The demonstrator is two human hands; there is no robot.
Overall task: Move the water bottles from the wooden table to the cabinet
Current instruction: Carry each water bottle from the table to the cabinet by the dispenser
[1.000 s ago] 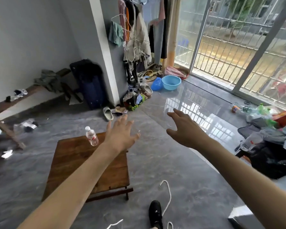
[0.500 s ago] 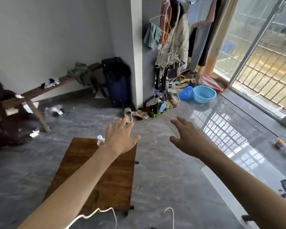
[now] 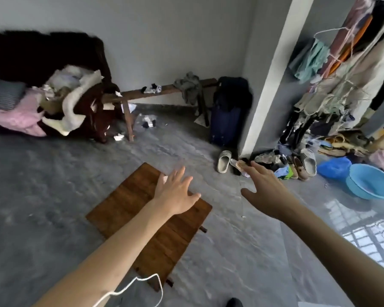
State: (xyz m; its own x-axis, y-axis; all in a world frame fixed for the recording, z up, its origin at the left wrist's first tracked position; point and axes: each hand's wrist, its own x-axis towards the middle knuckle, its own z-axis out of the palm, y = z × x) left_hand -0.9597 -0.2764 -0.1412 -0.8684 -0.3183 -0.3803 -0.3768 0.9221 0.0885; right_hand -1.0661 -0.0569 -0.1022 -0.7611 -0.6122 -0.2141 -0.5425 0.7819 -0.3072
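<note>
A low brown wooden table (image 3: 142, 218) sits at lower centre on a grey marbled floor (image 3: 42, 196), with a blue plastic basin (image 3: 372, 185) at right. The left hand (image 3: 175, 191) is spread wide above the table's far corner, holding nothing, and hides the water bottle. The right hand (image 3: 268, 193) hangs open over the floor. No writing is legible.

wooden table (image 3: 129, 209) centre | bench (image 3: 151, 95) behind | basin (image 3: 372, 185) right
</note>
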